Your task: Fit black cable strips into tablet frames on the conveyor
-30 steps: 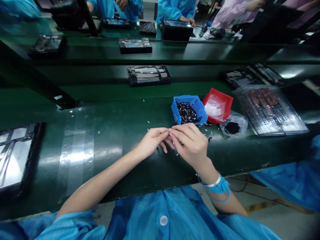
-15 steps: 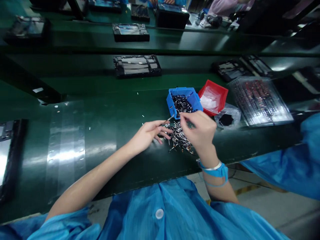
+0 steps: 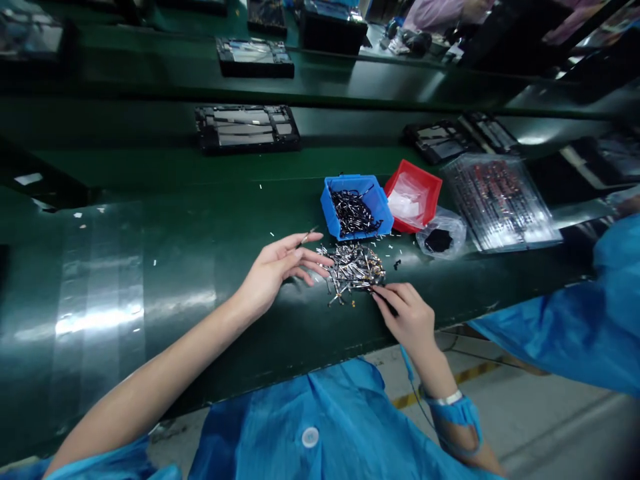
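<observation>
My left hand (image 3: 280, 270) hovers at the left edge of a loose pile of small black-and-silver strips (image 3: 353, 263). Its thumb and index finger pinch a thin, pointed item (image 3: 309, 235) whose exact kind I cannot make out, while the other fingers spread loosely. At the pile's near right edge, my right hand (image 3: 407, 313) has its fingertips pinched on a small dark strip (image 3: 373, 289). Behind the pile stands a blue bin (image 3: 376, 225) partly filled with black strips (image 3: 353, 210).
A red bin (image 3: 430, 200) with clear plastic inside adjoins the blue one. Right of it lie a plastic bag (image 3: 457, 243) with something black and clear trays (image 3: 540, 230) of small parts. Black trays (image 3: 250, 143) stand farther back. A co-worker's blue sleeve (image 3: 565, 340) is at right.
My right hand has moved from the blue bin's near edge down to the pile's near right edge. My left hand still pinches the thin item. The view has shifted slightly.
</observation>
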A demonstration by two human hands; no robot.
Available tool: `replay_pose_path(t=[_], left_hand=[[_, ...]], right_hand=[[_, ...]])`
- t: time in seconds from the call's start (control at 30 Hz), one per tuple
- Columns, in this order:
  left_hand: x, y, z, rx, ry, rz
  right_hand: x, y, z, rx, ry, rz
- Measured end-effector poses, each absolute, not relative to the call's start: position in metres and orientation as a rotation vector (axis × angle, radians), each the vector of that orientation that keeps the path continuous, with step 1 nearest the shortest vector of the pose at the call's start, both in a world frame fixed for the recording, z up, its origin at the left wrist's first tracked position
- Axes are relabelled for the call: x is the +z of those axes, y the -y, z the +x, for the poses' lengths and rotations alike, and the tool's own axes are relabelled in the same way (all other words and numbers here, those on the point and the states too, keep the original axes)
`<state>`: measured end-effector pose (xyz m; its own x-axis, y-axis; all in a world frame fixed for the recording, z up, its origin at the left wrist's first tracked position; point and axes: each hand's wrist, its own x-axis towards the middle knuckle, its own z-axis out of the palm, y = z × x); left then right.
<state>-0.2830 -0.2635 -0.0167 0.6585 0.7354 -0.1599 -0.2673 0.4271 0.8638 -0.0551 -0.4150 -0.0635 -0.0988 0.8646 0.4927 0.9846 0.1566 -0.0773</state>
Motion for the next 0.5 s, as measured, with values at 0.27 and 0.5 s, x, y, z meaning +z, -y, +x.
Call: replay_pose_path(t=[0.27,0.5], left_hand=[[-0.020,0.271,-0.282,0.445,-0.489,0.955],[-0.015,0.261,-0.289,0.208,-0.475,1.123]], right_hand=[[-0.016,0.356,-0.076,-0.460,1.930,-1.484],[-0.021,0.320,-0.104,-0.370,1.942,-1.267]])
